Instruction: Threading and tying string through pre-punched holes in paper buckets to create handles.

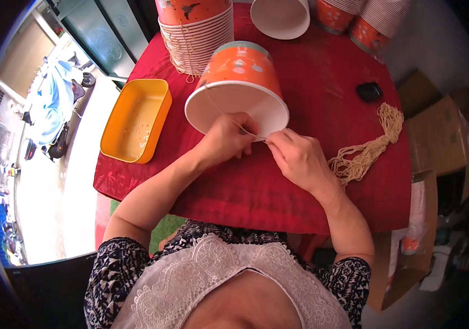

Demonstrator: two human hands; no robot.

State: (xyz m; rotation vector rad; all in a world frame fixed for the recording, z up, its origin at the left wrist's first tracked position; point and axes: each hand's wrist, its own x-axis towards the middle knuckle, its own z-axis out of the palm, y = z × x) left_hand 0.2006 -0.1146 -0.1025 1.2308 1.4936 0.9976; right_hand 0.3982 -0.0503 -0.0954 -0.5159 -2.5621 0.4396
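Observation:
An orange paper bucket point(241, 74) with a white inside lies tilted on the red table point(322, 98), its open mouth toward me. My left hand point(224, 138) grips the near rim of the bucket. My right hand point(296, 156) pinches a thin cream string point(221, 109) that runs across the bucket's mouth from the near rim to the far left rim. Both hands meet at the lower edge of the rim.
A bundle of cream strings point(369, 151) lies to the right. An orange-yellow tray point(134, 119) sits at left. A stack of buckets point(195, 33) with strings, a white upturned bucket point(281, 17) and more stacks point(363, 22) stand behind. A small black object point(369, 91) lies near cardboard boxes point(437, 137).

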